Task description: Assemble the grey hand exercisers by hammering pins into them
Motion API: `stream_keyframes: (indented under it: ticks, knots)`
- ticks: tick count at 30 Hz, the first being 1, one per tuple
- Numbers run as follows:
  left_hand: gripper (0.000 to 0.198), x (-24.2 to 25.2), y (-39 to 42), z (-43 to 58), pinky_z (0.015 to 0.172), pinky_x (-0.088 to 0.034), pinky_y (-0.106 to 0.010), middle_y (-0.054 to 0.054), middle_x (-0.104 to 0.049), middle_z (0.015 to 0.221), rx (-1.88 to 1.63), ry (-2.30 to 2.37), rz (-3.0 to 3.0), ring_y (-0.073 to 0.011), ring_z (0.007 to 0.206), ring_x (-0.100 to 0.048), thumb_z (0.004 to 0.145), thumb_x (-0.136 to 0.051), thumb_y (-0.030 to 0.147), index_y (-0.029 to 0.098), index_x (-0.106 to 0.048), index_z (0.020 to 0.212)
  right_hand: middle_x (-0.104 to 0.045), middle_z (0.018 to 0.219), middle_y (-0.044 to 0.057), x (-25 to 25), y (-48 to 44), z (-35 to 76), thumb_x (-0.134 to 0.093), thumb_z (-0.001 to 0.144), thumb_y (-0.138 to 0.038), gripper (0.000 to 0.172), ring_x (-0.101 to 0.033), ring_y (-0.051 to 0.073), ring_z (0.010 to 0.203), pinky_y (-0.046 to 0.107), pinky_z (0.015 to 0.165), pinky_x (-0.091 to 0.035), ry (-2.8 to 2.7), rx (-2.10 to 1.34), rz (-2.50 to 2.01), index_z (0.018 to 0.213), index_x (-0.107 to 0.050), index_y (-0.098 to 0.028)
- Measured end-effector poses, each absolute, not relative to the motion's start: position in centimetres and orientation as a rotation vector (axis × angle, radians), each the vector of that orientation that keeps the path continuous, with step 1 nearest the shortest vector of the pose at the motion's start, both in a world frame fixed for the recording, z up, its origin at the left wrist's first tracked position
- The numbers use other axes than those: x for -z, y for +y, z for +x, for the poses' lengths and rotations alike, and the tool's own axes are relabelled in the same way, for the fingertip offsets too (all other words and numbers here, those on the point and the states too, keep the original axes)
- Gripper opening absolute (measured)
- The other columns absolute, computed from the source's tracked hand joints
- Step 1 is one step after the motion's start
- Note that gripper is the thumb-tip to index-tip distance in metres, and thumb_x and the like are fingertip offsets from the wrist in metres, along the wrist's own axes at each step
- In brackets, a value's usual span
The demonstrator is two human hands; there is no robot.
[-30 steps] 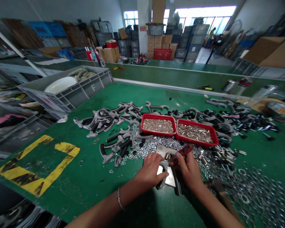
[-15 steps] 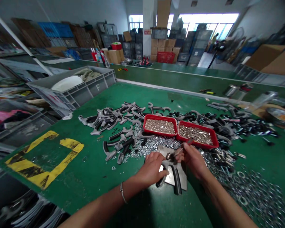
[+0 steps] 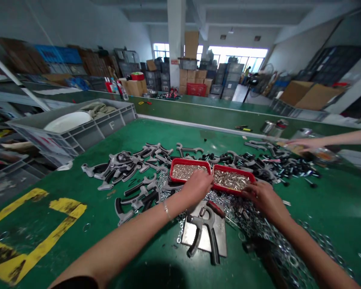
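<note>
My left hand (image 3: 198, 184) reaches over the right end of the red tray of small rings (image 3: 185, 171), its fingertips bent down near the seam between the trays; whatever they pinch is hidden. At the right corner of the red tray of metal pins (image 3: 231, 179), my right hand (image 3: 263, 196) has its fingers at the rim, slightly blurred. A gray and black hand grip (image 3: 209, 228) lies on the metal plate (image 3: 222, 241) in front of me, untouched. Beside its top rests a red-handled screwdriver (image 3: 215, 209).
Gray handles (image 3: 129, 164) are piled left of the trays. Washers (image 3: 291, 257) spread over the right side, with a dark hammer (image 3: 260, 247) among them. Another person's hand (image 3: 307, 143) reaches in at the right. A gray crate (image 3: 105, 124) stands at back left.
Both my hands have left the hand grip and moved up to the red trays. The screwdriver now lies on the plate. Another person's arm has come in at the right. The view has shifted.
</note>
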State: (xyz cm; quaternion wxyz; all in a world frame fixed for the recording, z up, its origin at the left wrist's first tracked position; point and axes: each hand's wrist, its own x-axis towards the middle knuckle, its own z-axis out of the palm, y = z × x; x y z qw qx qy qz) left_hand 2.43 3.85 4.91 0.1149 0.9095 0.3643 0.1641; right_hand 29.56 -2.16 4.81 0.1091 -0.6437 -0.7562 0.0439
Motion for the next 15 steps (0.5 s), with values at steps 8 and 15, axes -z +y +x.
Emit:
stream_keyframes:
  ticks: [8,15]
  knots:
    - [0.014,-3.5,10.1,12.9,0.087,-0.044,-0.041,-0.017,-0.073,0.09,-0.223,0.997,2.807,-0.0301,0.094,-0.065,0.084,-0.059,0.008,0.012,-0.073,0.082,-0.073,0.083,0.006,-4.3,4.7,27.5,-0.06,0.085,-0.021,0.015,-0.063,0.022,0.083,0.03,0.076,-0.045,-2.29,-0.014,-1.909,0.082,-0.074,-0.022]
    - [0.027,-3.5,9.8,6.5,0.098,-0.041,-0.045,-0.023,-0.064,0.113,-0.313,1.378,2.647,-0.0326,0.114,-0.058,0.093,-0.044,0.012,0.008,-0.065,0.11,-0.071,0.099,0.01,-3.6,4.9,24.2,-0.051,0.094,-0.026,0.022,-0.058,0.024,0.095,0.035,0.089,-0.04,-2.361,-0.039,-1.724,0.097,-0.072,-0.019]
